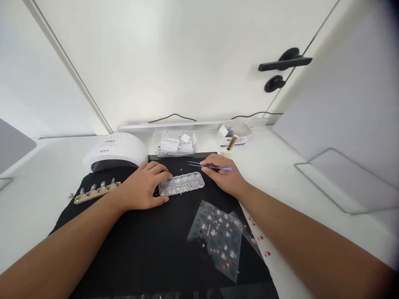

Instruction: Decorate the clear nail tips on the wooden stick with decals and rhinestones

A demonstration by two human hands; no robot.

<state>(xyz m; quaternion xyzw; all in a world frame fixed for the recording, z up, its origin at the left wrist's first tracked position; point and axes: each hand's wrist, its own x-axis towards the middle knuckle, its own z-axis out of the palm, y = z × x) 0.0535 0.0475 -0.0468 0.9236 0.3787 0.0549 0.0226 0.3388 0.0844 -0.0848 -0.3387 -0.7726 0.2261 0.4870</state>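
My left hand (144,186) rests on the black mat (149,249), its fingers curled around the left end of a clear compartment box of small rhinestones (182,183). My right hand (222,175) is closed on thin purple tweezers (209,166), whose tips point left just above the box's far side. A tiny bead lies on the mat near the tips. A wooden strip with several nail tips (96,191) lies left of my left hand.
A white nail lamp (115,151) stands at the back left. Behind the box are a clear tray of packets (174,144), a gold-capped bottle (230,145) and a small white box (237,133). Sticker sheets (218,236) lie on the mat's right side.
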